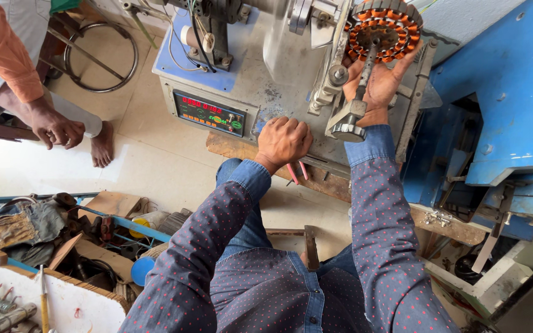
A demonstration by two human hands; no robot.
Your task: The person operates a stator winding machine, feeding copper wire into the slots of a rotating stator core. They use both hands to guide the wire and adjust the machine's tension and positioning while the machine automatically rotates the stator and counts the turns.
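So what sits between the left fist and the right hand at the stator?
In the head view, a grey metal bracket on the machine stands between left fist and right hand under the stator.
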